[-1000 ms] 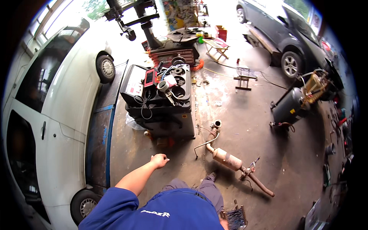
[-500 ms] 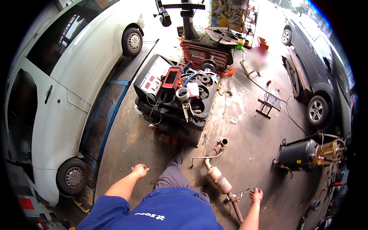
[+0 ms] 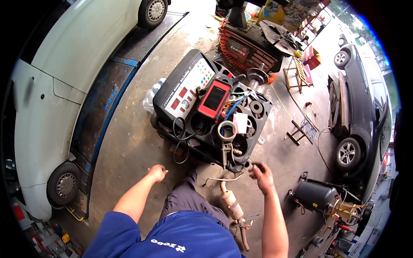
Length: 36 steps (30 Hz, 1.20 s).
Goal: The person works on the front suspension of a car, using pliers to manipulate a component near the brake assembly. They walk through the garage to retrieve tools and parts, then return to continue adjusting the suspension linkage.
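Your left hand [image 3: 157, 173] is left of the frame's middle, fingers curled in; your right hand [image 3: 263, 176], right of the middle, has bent fingers (I can't tell if either one holds anything). The big black machine [image 3: 189, 82] sits mid-frame with a red tablet [image 3: 214, 99] on top, and a rusty pipe [image 3: 232, 204] lies lower down.

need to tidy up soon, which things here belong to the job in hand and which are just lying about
Likely the job's, nearest the right hand:
black machine
red device on it
perhaps the exhaust

Seemingly just about:
wooden stool
red box
black tank
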{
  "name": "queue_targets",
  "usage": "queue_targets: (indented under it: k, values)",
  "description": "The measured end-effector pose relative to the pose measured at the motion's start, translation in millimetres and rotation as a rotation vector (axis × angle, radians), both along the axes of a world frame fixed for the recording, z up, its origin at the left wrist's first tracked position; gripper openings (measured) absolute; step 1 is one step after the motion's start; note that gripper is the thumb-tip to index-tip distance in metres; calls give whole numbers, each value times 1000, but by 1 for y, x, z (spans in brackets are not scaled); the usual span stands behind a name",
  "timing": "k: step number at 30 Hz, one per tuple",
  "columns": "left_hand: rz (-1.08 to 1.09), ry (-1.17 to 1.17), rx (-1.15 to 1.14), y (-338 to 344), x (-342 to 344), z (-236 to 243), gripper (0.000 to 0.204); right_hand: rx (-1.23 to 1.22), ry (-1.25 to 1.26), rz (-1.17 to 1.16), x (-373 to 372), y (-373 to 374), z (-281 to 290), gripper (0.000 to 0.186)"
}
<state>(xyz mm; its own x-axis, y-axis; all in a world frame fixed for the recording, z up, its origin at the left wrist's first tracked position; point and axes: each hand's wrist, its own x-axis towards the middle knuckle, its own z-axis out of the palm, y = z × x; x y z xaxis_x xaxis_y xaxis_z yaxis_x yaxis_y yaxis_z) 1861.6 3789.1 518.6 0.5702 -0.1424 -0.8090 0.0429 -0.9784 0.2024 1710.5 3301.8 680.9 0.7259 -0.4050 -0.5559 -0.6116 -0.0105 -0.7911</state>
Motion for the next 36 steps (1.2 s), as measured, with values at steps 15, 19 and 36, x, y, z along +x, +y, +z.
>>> queue_targets:
  k: [15,19,36]
  values:
    - [251,183,115,112,-56,-17,42,148,94,-169,342,33,-28,34]
    - [258,247,132,122,-58,-24,42,84,-169,-329,332,54,-35,41]
    - [-23,117,138,83,21,-14,43,178,-296,311,150,112,11,44]
